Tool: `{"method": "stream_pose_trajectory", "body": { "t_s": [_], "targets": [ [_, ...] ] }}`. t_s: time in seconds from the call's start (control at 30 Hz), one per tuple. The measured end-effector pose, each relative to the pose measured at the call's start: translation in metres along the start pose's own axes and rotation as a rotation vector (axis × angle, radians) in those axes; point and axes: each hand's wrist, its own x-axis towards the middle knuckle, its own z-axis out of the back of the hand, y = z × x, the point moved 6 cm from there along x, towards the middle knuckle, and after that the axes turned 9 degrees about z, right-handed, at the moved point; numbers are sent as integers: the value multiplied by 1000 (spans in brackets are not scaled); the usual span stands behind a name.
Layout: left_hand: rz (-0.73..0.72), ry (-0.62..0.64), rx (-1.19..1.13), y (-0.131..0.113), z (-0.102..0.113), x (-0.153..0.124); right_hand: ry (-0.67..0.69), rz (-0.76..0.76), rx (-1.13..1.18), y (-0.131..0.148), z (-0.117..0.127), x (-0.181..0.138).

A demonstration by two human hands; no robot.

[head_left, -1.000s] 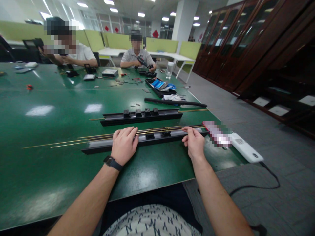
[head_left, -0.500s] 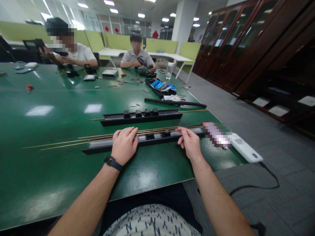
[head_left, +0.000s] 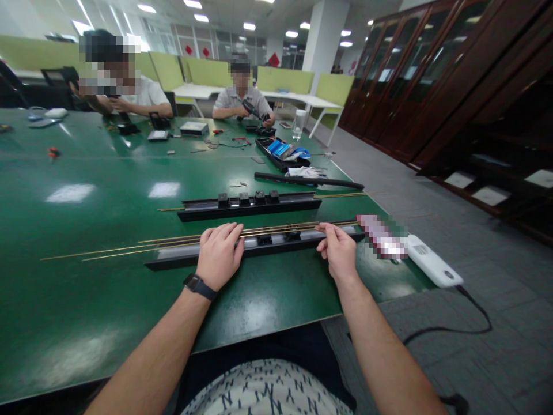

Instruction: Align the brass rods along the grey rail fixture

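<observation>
A long black rail with a grey channel lies across the table in front of me, with small black blocks seated in it. Several thin brass rods run along it and stick out past its left end. My left hand is wrapped over the rail's left half, thumb on the near side, fingers across the rods. Toward the right end, the thumb and forefinger of my right hand pinch a brass rod; its other fingers are curled.
A second black rail with blocks and rods lies just beyond. Behind it are a black strip, gloves and a toolbox. A phone and white power bank lie at right. Two people sit across the table.
My right hand has moved a little to the right, and the left end of one brass rod has slid right with it. My left hand stays in place on the rail.
</observation>
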Motion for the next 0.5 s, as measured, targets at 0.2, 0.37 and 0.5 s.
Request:
{"method": "stream_pose_trajectory", "body": {
  "t_s": [0.2, 0.37, 0.5],
  "targets": [
    [-5, 0, 9, 0, 0, 0, -101, -2, -17, -3, 9, 5],
    [-11, -9, 20, 0, 0, 0, -144, -4, -14, -3, 13, 7],
    [-8, -3, 15, 0, 0, -1, -160, 0, -12, -4, 15, 8]
  ]
}}
